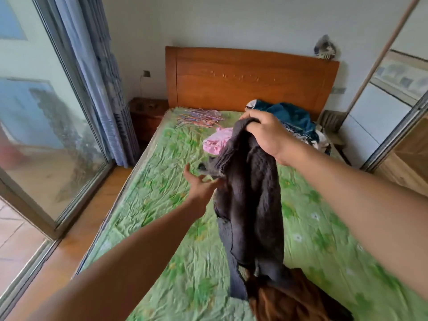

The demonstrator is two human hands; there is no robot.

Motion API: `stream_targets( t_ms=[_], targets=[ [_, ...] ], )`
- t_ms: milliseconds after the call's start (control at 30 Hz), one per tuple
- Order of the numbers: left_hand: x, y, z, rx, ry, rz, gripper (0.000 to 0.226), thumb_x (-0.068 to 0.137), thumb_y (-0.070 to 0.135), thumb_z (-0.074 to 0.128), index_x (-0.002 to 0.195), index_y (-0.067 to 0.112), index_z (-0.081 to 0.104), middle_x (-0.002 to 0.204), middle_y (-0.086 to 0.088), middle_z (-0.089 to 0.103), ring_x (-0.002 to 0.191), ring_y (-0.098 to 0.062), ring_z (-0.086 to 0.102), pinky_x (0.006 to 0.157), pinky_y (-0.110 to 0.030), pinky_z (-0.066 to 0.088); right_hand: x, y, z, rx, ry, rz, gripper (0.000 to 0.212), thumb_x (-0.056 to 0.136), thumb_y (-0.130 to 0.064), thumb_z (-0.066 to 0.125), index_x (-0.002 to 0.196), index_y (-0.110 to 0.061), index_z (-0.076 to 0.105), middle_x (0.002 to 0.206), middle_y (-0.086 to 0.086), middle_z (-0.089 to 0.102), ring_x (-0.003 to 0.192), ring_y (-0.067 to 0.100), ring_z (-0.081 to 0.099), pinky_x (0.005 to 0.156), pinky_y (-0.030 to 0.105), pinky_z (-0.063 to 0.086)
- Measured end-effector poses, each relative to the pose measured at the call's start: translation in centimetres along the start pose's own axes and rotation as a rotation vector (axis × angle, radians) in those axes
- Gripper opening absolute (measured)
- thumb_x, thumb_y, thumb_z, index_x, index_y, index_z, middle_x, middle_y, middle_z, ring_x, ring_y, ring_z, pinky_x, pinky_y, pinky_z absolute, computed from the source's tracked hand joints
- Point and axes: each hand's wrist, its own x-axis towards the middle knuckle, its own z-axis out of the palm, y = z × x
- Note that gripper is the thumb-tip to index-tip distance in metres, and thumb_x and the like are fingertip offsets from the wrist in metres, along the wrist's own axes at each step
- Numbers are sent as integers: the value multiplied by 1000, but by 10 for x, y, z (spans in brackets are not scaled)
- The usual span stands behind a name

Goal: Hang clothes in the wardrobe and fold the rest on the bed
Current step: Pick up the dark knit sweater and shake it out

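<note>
Holding up a dark grey sweater (pixel 250 205) over the bed (pixel 162 205) right now. My right hand (pixel 264 133) has its fingers curled round a bunched-up bit at the top, and the rest of the knit hangs straight down toward 6 o'clock. My left hand (pixel 199 184) is open with the fingers spread, palm turned toward the sweater's left edge at about 9 o'clock of it. It's right up against the fabric, but I honestly can't tell if the fingertips are touching it or just beside it. The bottom of the sweater drapes onto a brown garment (pixel 289 297) lying on the sheet at 6 o'clock, close to me. The sheet itself is green with a flower print and pretty wrinkled. Behind the sweater, toward 11 o'clock, there's a crumpled pink garment (pixel 215 141), and further back a loose pile of thin coloured hangers (pixel 199 118) near the wooden headboard (pixel 250 82). At 1 o'clock, beyond my right hand, sits a heap of clothes (pixel 291 119), mostly teal and dark blue. The wardrobe (pixel 405 158) with its sliding door is off at 3 o'clock, well apart from the sweater. At 9 o'clock there's a glass door (pixel 46 123) with a blue curtain (pixel 102 77) next to it, and a small wooden nightstand (pixel 148 112) tucked by the head of the bed.
</note>
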Motion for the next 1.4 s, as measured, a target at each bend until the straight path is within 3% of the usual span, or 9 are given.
stream_targets(
  t_ms=[100,300,400,533,667,1000,1233,1300,1400],
  targets=[
    [18,15,-16,111,-304,31,43,81,-7,73,120,8,63,97,8,77,92,-4,71,95,-30,55,3,-12,4,6,33,8,22,96,-10,47,85,-20,63,85,7,59,81,20,55,73,35,37],
    [42,39,-56,510,-372,281,15,95,12,68,110,14,69,108,-5,69,99,-15,61,87,-23,50,20,-9,-9,-126,142,39,22,88,-26,49,100,-21,66,103,4,66,96,20,60,81,34,39],
    [62,74,-93,836,-157,482,18,94,10,65,112,7,68,109,-12,71,104,-27,65,87,-33,51,23,9,-26,-454,219,108,31,93,-32,51,117,-21,67,119,8,68,109,29,60,81,33,40],
    [72,149,-135,1053,19,706,11,89,19,69,98,13,64,92,-12,70,88,-32,66,75,-39,50,25,32,-37,-871,181,132,27,101,-36,53,111,-14,64,107,19,68,96,37,63,71,38,43],
    [61,199,-149,1272,72,840,18,95,35,63,103,19,65,93,-10,71,87,-33,65,68,-36,46,35,34,-33,-996,227,52,36,102,-47,47,100,-13,58,98,22,66,93,41,64,68,41,43],
    [50,209,-175,1535,76,787,31,97,54,49,95,25,59,84,-2,64,76,-27,57,63,-33,42,40,45,-33,-1070,108,-54,53,97,-67,38,107,-21,62,100,22,65,95,42,64,70,43,47],
    [74,200,-166,1543,-133,675,26,98,51,49,84,29,51,65,9,54,59,-7,52,55,-28,36,60,63,-32,-1012,-56,8,80,76,-90,14,99,-27,59,97,17,66,92,37,64,77,45,54],
    [92,192,-165,1552,-142,664,33,96,55,48,89,24,56,67,5,57,61,-11,54,59,-31,40,70,76,-30,-1007,-49,-4,68,81,-87,19,109,-36,55,106,14,65,97,37,64,80,47,54],
    [125,182,-162,1538,-171,644,42,92,62,46,90,21,57,73,0,61,66,-19,58,63,-35,46,90,101,-26,-1021,-52,-11,33,99,-56,41,119,-31,49,122,13,60,100,37,63,75,44,52]
  ],
)
